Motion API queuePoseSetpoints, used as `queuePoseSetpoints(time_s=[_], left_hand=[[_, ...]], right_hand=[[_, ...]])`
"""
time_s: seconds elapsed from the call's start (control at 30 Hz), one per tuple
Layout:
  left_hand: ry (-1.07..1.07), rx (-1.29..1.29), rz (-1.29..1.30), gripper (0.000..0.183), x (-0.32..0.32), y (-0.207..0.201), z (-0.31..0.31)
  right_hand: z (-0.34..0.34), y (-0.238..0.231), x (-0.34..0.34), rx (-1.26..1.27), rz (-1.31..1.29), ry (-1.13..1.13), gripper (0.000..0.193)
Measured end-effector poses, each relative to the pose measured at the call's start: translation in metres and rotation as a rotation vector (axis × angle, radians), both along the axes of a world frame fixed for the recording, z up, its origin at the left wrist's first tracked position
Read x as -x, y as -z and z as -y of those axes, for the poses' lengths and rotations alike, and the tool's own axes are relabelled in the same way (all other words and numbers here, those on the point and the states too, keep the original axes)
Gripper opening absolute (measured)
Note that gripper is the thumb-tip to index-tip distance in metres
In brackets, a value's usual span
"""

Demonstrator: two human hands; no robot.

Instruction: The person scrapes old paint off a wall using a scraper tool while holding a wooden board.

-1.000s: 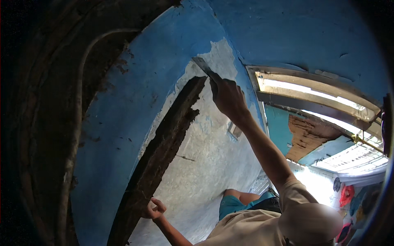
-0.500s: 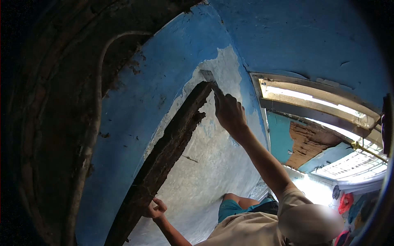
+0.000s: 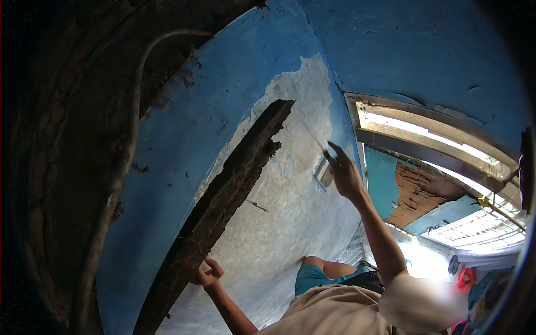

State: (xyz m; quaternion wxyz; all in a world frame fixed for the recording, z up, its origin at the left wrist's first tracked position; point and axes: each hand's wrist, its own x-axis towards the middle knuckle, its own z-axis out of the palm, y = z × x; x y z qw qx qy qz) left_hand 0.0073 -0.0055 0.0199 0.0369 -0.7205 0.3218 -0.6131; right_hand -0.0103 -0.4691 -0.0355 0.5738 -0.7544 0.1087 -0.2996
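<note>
My right hand (image 3: 344, 174) is closed round the handle of a scraper (image 3: 316, 137), its thin blade seen nearly edge-on and slightly blurred. The blade points up and left over a patch of bare grey-white wall (image 3: 279, 201), where the blue paint is gone. Lower left, my left hand (image 3: 209, 274) is at the edge of a dark, rotten wooden beam (image 3: 223, 190), with some fingers curled against it and others hidden behind it. The beam slants across the wall, its ragged upper end standing left of the scraper.
Blue painted wall (image 3: 184, 151) surrounds the scraped patch. A small wall box (image 3: 324, 173) sits just beside my right hand. At the right is a window frame (image 3: 430, 128) with a broken brown panel (image 3: 421, 192) below it. A pipe (image 3: 137, 111) curves along the left.
My right hand has moved the scraper down and right, away from the beam's upper end. The wall box now shows beside it. My left hand stays at the beam.
</note>
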Motion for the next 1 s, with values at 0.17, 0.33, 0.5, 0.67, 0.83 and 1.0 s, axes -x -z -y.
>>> queuePoseSetpoints(time_s=[0.17,0.33,0.5,0.67,0.83,1.0], left_hand=[[-0.011,-0.028,-0.01,0.011,0.002,0.0,-0.006],[0.023,-0.034,0.008,0.012,0.004,-0.004,0.001],[0.014,-0.051,-0.022,0.015,0.008,-0.006,-0.003],[0.152,0.079,-0.109,0.018,0.017,-0.004,-0.008],[0.493,0.48,-0.355,0.055,0.03,0.0,0.007],[0.723,0.777,-0.578,0.059,0.053,-0.018,0.031]], right_hand=[[0.007,0.102,0.069,-0.124,-0.305,-0.042,0.041],[0.001,0.168,0.139,-0.345,-0.404,-0.005,0.04],[-0.001,0.201,0.184,-0.478,-0.508,0.003,0.039],[0.001,0.186,0.196,-0.416,-0.591,0.042,0.036],[0.001,0.215,0.203,-0.376,-0.522,0.096,0.035],[-0.012,0.206,0.199,-0.426,-0.544,0.07,0.033]])
